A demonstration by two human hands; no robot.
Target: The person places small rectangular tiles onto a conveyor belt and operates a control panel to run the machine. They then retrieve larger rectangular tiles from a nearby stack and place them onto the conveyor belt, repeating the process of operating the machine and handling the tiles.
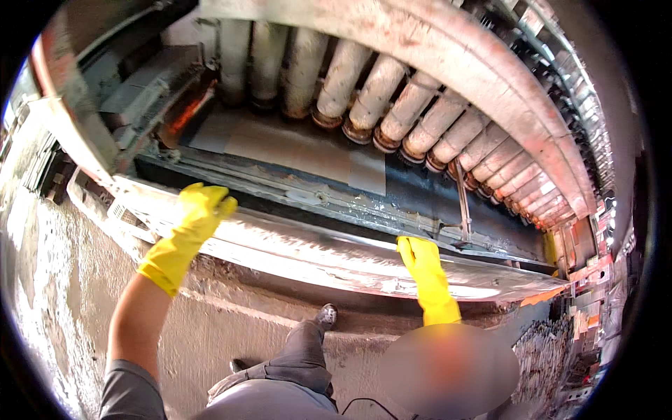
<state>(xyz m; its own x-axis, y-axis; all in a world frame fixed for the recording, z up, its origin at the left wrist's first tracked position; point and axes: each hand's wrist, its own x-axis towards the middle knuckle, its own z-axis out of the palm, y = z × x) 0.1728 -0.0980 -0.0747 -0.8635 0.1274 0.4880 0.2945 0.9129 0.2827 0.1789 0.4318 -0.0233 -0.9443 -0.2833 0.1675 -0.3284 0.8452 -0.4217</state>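
Grip first: your left hand, in a yellow glove at 9 o'clock, has its fingers part curled at the upper edge of the long pale panel; whether it truly holds, you cannot tell. Your right hand, gloved alike at 4 o'clock, folds its fingers at the same edge, their undersides hidden, so that grip is uncertain too. The panel runs from 9 to 4 o'clock, along the machine's near side.

As for progress, you have both hands placed at the panel, and the flat brownish-grey sheet lies at 11 o'clock, beside the row of cylinders. How much is finished or left on either, one view cannot settle.

Mind your edges: a dark gap separates the panel from the grey ledge, and an upright bar at 3 o'clock stands beyond your right hand. Your freest room looks to be the floor at 7 o'clock; your shoe at 6 stands near the panel's foot.
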